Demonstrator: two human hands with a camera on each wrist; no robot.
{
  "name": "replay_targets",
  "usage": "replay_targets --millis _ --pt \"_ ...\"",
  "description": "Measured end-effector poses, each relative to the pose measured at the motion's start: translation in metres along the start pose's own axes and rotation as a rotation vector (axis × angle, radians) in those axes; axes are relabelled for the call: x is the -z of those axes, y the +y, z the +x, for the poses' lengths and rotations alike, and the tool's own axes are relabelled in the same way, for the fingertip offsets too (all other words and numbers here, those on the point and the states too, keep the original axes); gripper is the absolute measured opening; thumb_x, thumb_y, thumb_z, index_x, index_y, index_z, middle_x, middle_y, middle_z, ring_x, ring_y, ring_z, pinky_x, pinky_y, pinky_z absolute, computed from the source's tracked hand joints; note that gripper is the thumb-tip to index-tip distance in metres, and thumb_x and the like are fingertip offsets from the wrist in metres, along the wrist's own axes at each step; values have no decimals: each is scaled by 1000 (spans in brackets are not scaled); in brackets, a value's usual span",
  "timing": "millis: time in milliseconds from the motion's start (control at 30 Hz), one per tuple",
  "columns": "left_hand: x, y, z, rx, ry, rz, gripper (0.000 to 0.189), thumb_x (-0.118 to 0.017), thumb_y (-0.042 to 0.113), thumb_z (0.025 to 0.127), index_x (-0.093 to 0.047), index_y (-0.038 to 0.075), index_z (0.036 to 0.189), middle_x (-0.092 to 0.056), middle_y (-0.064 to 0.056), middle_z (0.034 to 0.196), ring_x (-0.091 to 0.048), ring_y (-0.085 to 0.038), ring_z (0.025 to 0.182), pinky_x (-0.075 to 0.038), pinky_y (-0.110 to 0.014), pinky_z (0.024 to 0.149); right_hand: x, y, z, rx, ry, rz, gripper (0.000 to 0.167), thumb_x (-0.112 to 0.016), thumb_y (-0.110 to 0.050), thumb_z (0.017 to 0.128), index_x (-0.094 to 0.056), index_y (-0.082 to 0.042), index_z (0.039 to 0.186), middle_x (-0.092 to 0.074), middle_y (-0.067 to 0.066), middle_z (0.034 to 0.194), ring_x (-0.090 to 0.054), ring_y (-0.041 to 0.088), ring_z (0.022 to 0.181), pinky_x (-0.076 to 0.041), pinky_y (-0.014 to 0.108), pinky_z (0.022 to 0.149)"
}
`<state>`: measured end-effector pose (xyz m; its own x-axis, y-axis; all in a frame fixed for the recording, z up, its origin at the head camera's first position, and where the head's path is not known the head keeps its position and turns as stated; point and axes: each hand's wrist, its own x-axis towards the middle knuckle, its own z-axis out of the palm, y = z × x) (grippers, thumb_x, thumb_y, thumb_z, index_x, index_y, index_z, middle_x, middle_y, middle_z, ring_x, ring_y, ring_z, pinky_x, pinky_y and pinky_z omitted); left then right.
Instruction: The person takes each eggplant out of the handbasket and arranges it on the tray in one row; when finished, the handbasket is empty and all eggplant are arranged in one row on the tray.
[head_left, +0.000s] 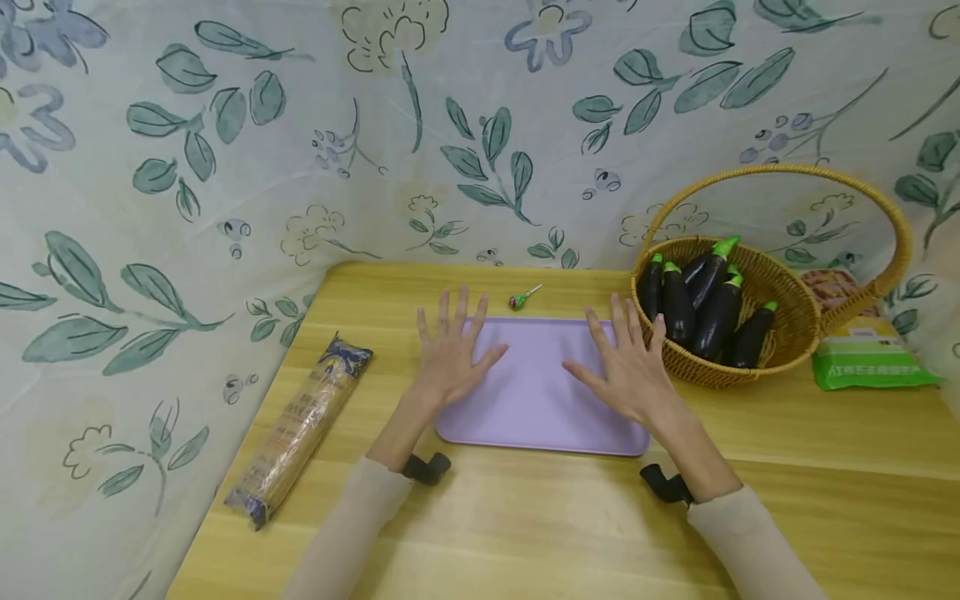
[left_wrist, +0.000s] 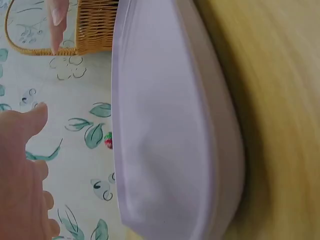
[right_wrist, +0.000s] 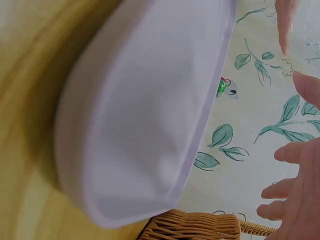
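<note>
A shallow lilac tray (head_left: 536, 392) lies on the wooden table, with nothing on it. Over its left side hovers my left hand (head_left: 450, 358), palm down, fingers spread and straight. My right hand (head_left: 633, 375) is spread the same way over the tray's right side, its fingertips close to the wicker basket (head_left: 798, 346). In both wrist views the tray (left_wrist: 160, 120) shows below the palms, and the right hand (right_wrist: 302, 185) is apart from it. Just beyond the tray's far edge lies a lollipop (head_left: 519, 300) in a green and red wrapper.
Several dark eggplants (head_left: 678, 308) with green stems fill the tall-handled basket at right. Behind it lies a green and yellow food packet (head_left: 870, 358). A long clear pack of dried noodles (head_left: 300, 433) rests at left. Floral cloth (head_left: 300, 150) hangs behind the table.
</note>
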<state>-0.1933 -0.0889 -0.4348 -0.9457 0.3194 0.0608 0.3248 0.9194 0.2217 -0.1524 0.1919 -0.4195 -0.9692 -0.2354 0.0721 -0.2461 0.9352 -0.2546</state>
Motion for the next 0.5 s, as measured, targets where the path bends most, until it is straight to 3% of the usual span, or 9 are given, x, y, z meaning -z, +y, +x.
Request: replay_targets --millis 100,333,500 --pt "2 -7 0 -11 -22 -29 89 -39 69 101 -2 23 168 13 -9 175 13 -37 162 8 -74 125 2 2 -1 -5 4 2 92 -53 -62 100 -18 -9 166 5 27 173 3 50 160 10 79 121" --pt "11 -34 -1 -60 -139 -181 110 -57 70 92 5 19 167 24 -8 173 24 -35 159 12 -73 124 10 5 -4 -12 -5 16 92 -51 -63 101 -14 -10 167 13 25 172 7 49 160 12 79 120" --pt "10 -53 -4 -83 -221 -249 119 -61 75 87 6 19 167 24 -11 172 23 -38 159 13 -74 123 18 7 -6 -18 3 36 92 -50 -63 101 -13 -11 167 16 23 172 11 47 160 12 79 120"
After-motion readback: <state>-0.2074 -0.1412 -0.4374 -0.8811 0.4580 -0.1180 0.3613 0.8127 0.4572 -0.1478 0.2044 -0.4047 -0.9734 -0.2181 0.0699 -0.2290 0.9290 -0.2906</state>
